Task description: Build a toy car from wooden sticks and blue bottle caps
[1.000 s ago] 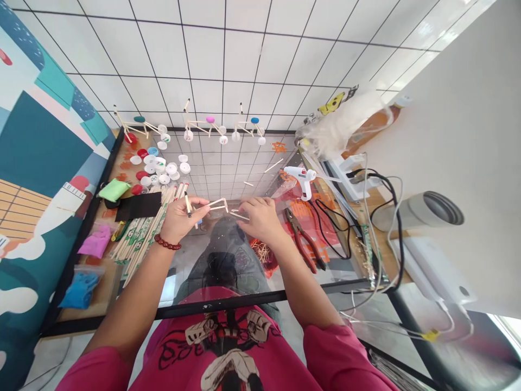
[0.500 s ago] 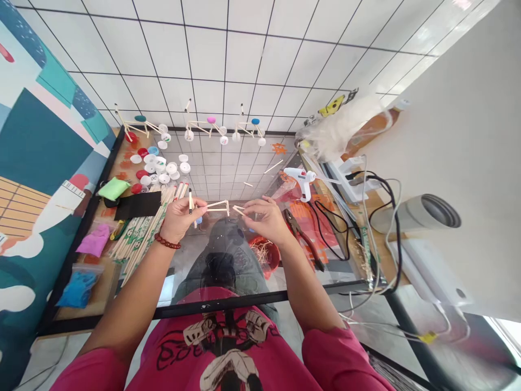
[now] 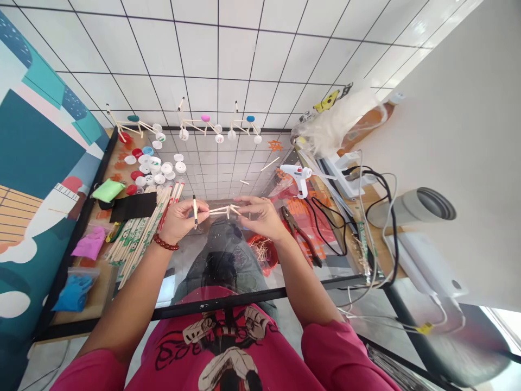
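Note:
My left hand (image 3: 181, 221) is closed in a pinch on a small frame of thin wooden sticks (image 3: 218, 210), which points to the right. A short stick with dark ends (image 3: 195, 210) stands crosswise at the left fingers. My right hand (image 3: 260, 218) pinches a short wooden stick piece (image 3: 235, 209) between thumb and fingers. Its left end meets the frame's right end; whether they are fixed together I cannot tell. Both hands are above the glass tabletop (image 3: 211, 184). The fingertips partly hide the held ends.
Bicycle-like stick models (image 3: 199, 127) stand along the back edge. Bottle caps (image 3: 157, 168), bundled chopsticks (image 3: 140, 233) and bagged clay (image 3: 75, 290) lie left. Right are a glue gun (image 3: 297, 176), pliers (image 3: 301, 236), cables (image 3: 331, 225) and a red bowl of sticks (image 3: 264, 254).
The gap between the two stick pieces has closed, and the right piece now meets the frame's end. The frame in my left hand has turned slightly. The whole view has shifted a little.

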`<state>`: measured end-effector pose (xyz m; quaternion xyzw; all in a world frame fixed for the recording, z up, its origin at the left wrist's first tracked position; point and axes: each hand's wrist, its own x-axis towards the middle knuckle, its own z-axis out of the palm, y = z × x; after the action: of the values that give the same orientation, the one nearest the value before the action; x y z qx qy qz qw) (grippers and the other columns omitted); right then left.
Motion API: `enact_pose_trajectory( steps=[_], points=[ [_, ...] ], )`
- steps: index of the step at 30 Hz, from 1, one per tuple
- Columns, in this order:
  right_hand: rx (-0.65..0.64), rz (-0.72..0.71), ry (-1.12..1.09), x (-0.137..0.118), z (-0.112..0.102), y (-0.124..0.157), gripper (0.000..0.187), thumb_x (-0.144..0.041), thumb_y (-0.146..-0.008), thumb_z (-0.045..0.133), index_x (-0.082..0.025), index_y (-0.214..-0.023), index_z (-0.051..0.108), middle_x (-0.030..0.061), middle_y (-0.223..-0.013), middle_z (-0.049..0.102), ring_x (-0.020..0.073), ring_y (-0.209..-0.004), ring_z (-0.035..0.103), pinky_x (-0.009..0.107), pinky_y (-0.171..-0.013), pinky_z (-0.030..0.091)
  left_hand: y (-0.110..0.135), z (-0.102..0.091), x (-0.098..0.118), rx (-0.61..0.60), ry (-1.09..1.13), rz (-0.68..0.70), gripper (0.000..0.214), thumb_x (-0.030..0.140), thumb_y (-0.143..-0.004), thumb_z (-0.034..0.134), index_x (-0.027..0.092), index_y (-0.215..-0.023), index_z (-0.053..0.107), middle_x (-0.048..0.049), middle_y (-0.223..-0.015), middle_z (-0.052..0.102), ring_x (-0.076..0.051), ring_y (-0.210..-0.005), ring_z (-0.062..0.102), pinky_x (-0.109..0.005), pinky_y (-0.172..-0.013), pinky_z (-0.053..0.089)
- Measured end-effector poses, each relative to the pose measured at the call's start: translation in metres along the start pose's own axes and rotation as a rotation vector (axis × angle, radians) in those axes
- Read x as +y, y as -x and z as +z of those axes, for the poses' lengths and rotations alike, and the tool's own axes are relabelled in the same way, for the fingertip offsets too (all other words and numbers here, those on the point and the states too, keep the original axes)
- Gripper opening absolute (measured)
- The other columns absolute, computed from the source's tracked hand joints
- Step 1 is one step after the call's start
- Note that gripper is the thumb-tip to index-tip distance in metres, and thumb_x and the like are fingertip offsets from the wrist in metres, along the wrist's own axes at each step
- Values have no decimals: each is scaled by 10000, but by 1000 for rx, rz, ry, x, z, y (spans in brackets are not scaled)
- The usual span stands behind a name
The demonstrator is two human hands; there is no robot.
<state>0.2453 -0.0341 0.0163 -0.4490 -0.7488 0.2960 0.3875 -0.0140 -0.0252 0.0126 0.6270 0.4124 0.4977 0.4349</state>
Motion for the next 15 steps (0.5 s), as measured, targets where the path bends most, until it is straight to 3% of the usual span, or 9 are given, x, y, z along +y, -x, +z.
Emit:
enact_pose_trajectory(
  steps=[7, 15],
  points=[
    [-115, -20, -20, 5, 0, -1, 160, -282, -849, 723, -311, -951, 843, 54, -1329, 727, 256, -1116, 719, 461, -1000, 524, -3, -5, 0, -55, -38, 34, 107, 304, -731, 817, 215, -716, 760, -46, -764, 762, -231, -824, 728, -412, -839, 591],
    [-149, -52, -7, 12, -1, -1, 142, -293, -850, 738, -306, -935, 852, 50, -1474, 632, 209, -942, 724, 458, -976, 533, -4, -5, 0, -68, -49, 56, 136, 324, -763, 803, 209, -714, 749, -49, -748, 755, -241, -842, 738, -433, -866, 596]
  ],
)
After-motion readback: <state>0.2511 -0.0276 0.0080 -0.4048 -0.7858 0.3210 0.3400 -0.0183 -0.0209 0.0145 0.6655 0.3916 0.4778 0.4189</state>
